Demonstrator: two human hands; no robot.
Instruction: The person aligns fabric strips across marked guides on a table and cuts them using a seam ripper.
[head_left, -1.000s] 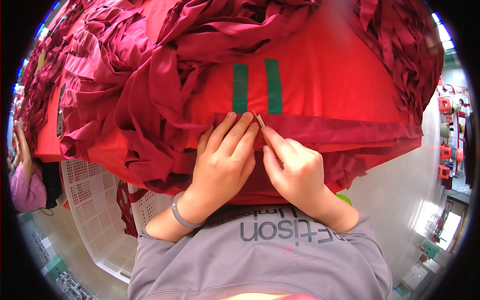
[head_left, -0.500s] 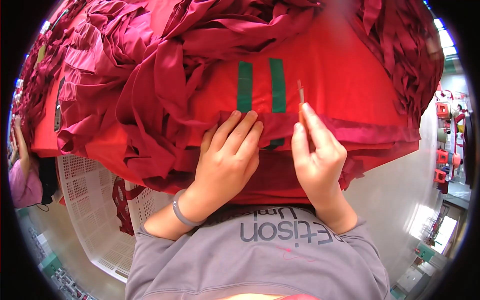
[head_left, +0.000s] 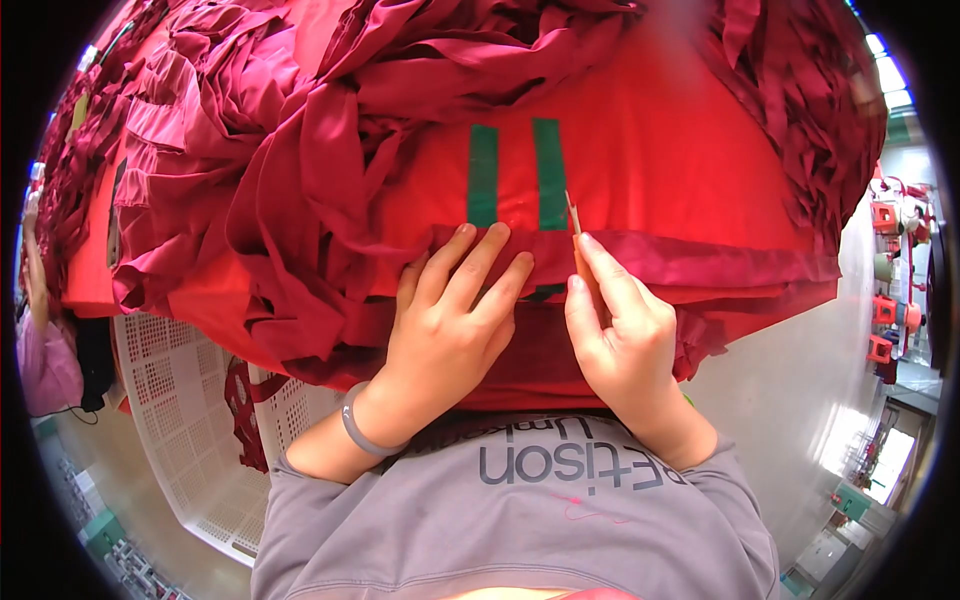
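A dark-red fabric strip [head_left: 700, 262] lies crosswise over the red cloth-covered table [head_left: 690, 150]. My left hand [head_left: 452, 315] rests on the strip with its fingers slightly spread, pressing it down. Between the thumb and fingers of my right hand [head_left: 625, 335] is a slim tool [head_left: 574, 215] with an orange-brown handle and a thin, forked metal tip, like a seam ripper. Its tip points away from me, beside the right-hand green tape [head_left: 551, 175]. Another green tape [head_left: 483, 175] runs parallel on the left. Most of the handle is hidden in my fingers.
Dark-red fabric strips are heaped at the left [head_left: 310, 190], along the back and at the right [head_left: 800, 120]. A white perforated plastic basket [head_left: 175, 400] stands below the table's left edge. Another person's arm and pink sleeve [head_left: 48, 370] show at far left.
My right hand has moved left and slightly toward me with the tool, bringing its tip beside the right-hand tape. My left hand stays on the strip, its index finger spread a little wider.
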